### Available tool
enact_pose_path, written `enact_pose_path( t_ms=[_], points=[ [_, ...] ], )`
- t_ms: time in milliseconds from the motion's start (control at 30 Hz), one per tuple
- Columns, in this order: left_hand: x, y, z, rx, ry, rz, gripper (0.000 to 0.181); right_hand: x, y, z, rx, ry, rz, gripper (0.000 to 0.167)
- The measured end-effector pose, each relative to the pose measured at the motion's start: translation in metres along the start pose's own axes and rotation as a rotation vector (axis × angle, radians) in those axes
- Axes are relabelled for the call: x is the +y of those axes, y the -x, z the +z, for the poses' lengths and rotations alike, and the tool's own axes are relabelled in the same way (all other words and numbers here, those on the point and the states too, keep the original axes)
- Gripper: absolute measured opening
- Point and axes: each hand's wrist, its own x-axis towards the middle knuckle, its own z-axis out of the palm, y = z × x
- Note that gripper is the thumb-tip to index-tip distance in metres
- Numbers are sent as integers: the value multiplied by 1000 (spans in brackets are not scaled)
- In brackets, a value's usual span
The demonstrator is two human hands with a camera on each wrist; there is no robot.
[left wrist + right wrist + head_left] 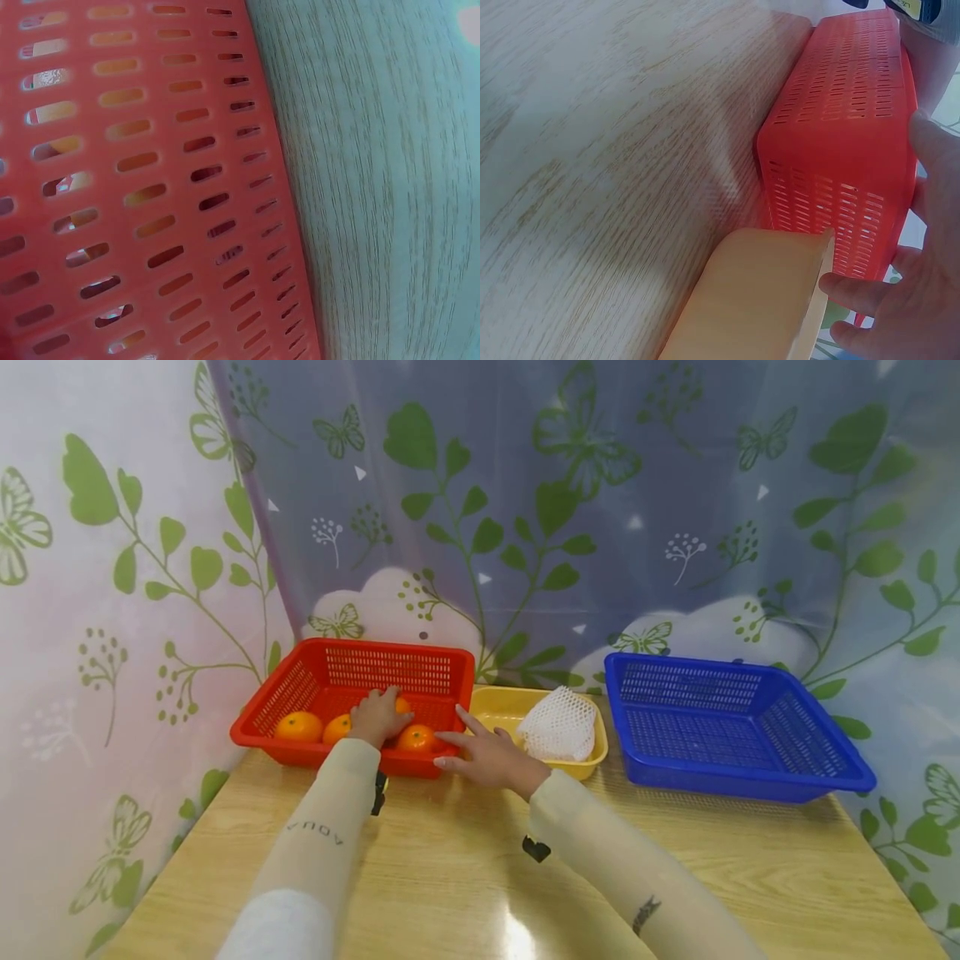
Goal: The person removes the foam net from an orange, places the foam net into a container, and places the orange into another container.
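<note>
In the head view, my left hand reaches down into the red basket, its fingers and thumb around an orange that is mostly hidden. Beside it lie more oranges: one at the left, another partly behind the hand, and one at the right. My right hand is at the basket's right end, fingers spread and fairly straight, tips close to the right orange. Whether they touch it cannot be told. The right wrist view shows that hand at the rim. Only the basket's perforated wall and tabletop fill the left wrist view.
Right of the red basket stands a small yellow tray with a white mesh net in it. A blue basket sits farther right. All stand on a wooden table against a patterned curtain.
</note>
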Motion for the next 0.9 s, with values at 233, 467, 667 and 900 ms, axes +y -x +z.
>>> enact_pose_path(
  t_ms=[233,467,667,900],
  points=[
    [0,1,-1,12,5,6,62,0,1,0,2,-6,-4,61],
    [0,4,-7,161,63,67,62,-1,1,-2,17,25,-37,62],
    [4,7,-12,237,106,92,60,0,0,-1,29,76,-42,64],
    [23,10,-20,298,118,152,57,5,6,-1,112,101,-30,68]
  ],
)
